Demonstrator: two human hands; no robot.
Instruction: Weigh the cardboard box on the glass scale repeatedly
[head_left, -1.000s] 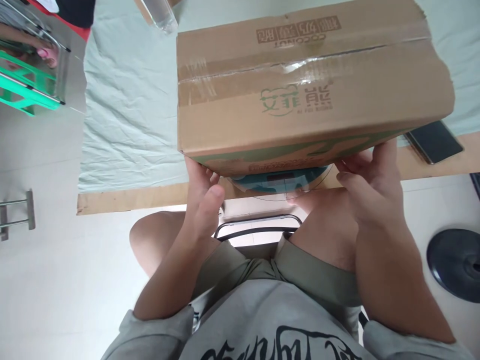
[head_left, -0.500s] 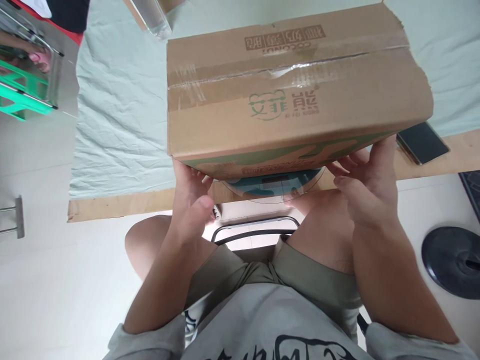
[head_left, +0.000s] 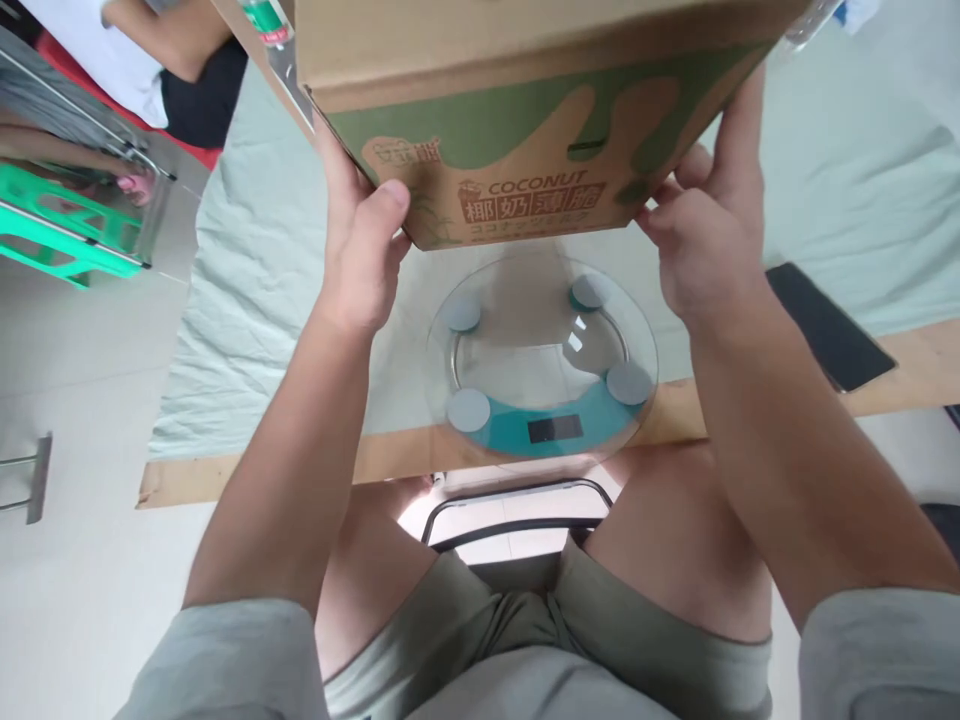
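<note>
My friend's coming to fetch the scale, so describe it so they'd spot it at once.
Start at the table and its bare wooden near edge. There, closer than the held box, lies the scale. Unlike the cardboard box and the rectangular black phone to its right, it is round clear glass with a teal strip.

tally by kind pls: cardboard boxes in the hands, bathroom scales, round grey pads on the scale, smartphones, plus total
Cardboard box: 1
Glass bathroom scale: 1
Round grey pads: 4
Smartphone: 1
Total: 7
</note>
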